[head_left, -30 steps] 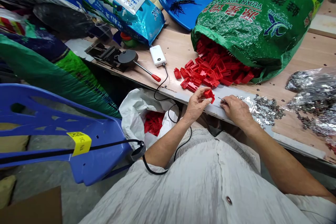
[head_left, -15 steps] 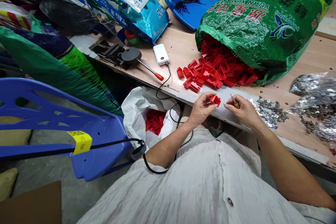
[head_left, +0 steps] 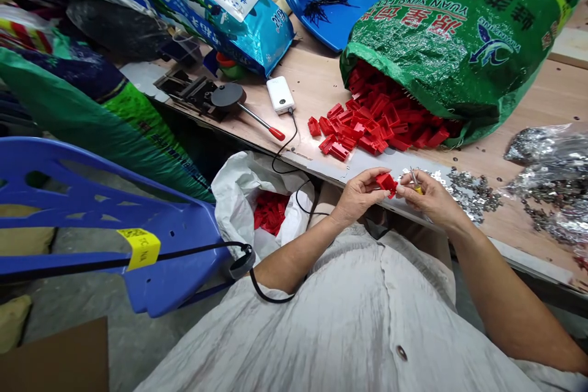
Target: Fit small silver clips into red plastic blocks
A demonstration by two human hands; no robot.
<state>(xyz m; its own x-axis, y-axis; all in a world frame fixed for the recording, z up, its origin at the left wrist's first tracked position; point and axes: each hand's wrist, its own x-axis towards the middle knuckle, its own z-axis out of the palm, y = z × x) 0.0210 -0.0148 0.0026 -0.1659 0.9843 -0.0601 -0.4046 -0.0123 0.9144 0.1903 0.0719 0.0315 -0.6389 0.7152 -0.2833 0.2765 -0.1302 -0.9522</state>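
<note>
In the head view, my left hand (head_left: 359,197) pinches a small red plastic housing (head_left: 386,183) between thumb and fingers, just above the table's front edge. My right hand (head_left: 429,196) is closed around a small screwdriver (head_left: 418,187) with a yellow handle, its thin metal shaft pointing up and away from the housing. The thumb and fingertip of that hand meet the right end of the housing. Whether a small metal piece sits between those fingertips is too small to tell. A heap of similar red housings (head_left: 362,128) lies beyond my hands, spilling from a green sack (head_left: 427,55).
Small metal plates (head_left: 473,193) lie right of my hands, beside a clear bag (head_left: 546,153) of them. A lever press (head_left: 225,98), a white power bank (head_left: 280,95) with cable and a blue basin (head_left: 337,30) stand leftward. Below is a white sack (head_left: 234,190) holding red parts.
My left hand has moved a little right with the red housing. My right hand's fingertips have come against the housing, where before there was a gap. The screwdriver now points more upright.
</note>
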